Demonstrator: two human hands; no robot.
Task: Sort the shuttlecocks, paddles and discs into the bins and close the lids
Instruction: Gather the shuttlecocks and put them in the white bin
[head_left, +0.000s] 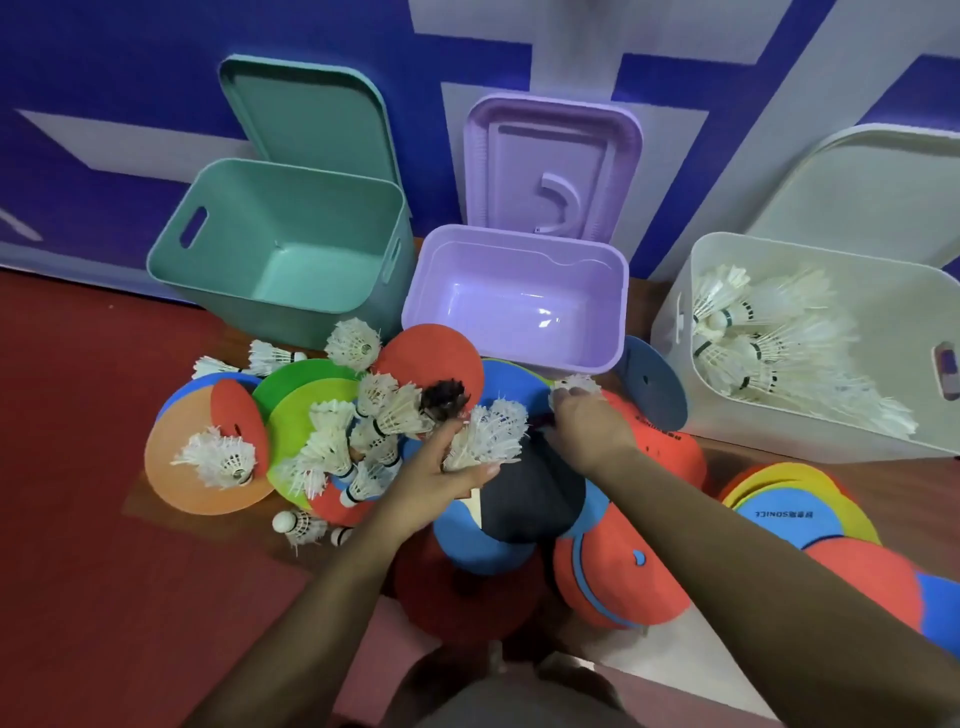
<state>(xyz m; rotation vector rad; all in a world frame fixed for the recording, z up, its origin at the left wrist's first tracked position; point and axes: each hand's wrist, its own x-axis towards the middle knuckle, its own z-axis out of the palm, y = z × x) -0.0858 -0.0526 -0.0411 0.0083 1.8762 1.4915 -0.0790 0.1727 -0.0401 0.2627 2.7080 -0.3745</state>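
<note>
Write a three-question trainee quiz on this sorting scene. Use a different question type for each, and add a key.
1. True or false: the teal bin is empty.
2. Which bin already holds shuttlecocks? A) the teal bin B) the purple bin C) the white bin
3. Fill the gap: the left hand grips a bunch of white ____.

Key: 1 true; 2 C; 3 shuttlecocks.
</note>
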